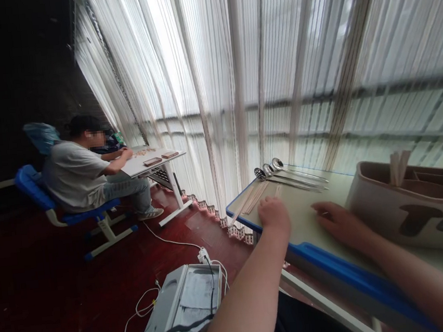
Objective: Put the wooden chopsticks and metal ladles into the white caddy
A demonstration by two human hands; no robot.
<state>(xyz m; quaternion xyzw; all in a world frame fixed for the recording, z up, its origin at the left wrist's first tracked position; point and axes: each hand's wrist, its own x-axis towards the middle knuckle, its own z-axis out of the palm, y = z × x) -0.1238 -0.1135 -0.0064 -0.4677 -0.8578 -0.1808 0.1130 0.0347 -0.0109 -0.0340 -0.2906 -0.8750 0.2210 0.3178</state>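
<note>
My left hand (274,217) rests low over the table's left part with its fingers curled in; their tips are hidden. Beside it lie several pale thin sticks, like wooden chopsticks (251,198). One light stick end (277,191) shows just past the knuckles, and whether the fingers hold it is unclear. My right hand (334,220) hovers or lies at the table's middle, somewhat blurred, fingers stretched out and nothing seen in them. Beyond both hands are a slotted spoon (260,173) and two metal ladles (278,164), side by side with handles pointing right.
A beige divided caddy (414,215) with upright pale sticks (400,167) stands right of my right hand. The table has a blue rim (332,262). A grey open box (184,305) and cables lie on the floor. A co-worker (75,175) sits at another table (139,166).
</note>
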